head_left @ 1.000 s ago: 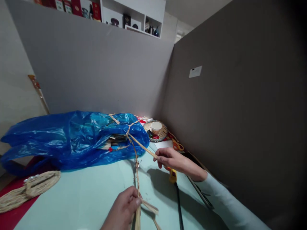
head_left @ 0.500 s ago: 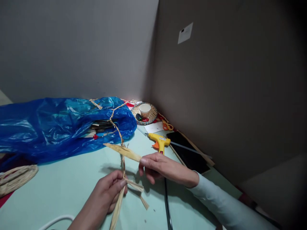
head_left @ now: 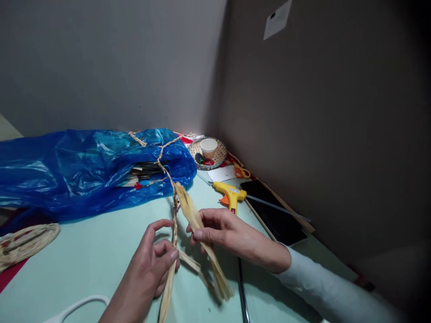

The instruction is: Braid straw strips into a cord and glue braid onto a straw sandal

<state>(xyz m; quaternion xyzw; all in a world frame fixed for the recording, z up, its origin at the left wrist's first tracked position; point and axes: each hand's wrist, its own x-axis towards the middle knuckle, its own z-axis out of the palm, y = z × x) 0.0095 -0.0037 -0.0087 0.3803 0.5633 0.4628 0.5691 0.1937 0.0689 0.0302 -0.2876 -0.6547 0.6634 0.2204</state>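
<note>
Plaited cord (head_left: 174, 229) of pale, dry fibre, seen from my head camera: it runs down over the front of a blue plastic bag (head_left: 84, 172) and then toward me above the worktop (head_left: 111, 255), at the near middle of the view. My left hand (head_left: 153, 260) pinches its lower end between thumb and fingers, with the index finger stretched toward the cord higher up. Below the pinch, a long flat tail (head_left: 166, 294) hangs toward me, and a shorter strip (head_left: 189, 261) juts out to the right. My right hand (head_left: 232, 235) holds a separate, wide strip of fibre (head_left: 188, 207) between thumb and fingers, just right of the cord; its upper end leans toward the cord (whether the two touch, I cannot tell), and its frayed lower end hangs below the hand.

Beyond my right hand lies a yellow glue gun (head_left: 228, 190) with an orange trigger, its nozzle toward the bag. A black cable (head_left: 242, 294) emerges below that hand. To the right of the glue gun is a dark flat panel (head_left: 274, 217); farther back are a white paper (head_left: 220, 173), orange-handled scissors (head_left: 241, 171) and a round woven tray (head_left: 222, 154) bearing a white-lined cup (head_left: 208, 148). At far left, a woven oval piece (head_left: 33, 242) partly overlies red cloth (head_left: 11, 276).
</note>
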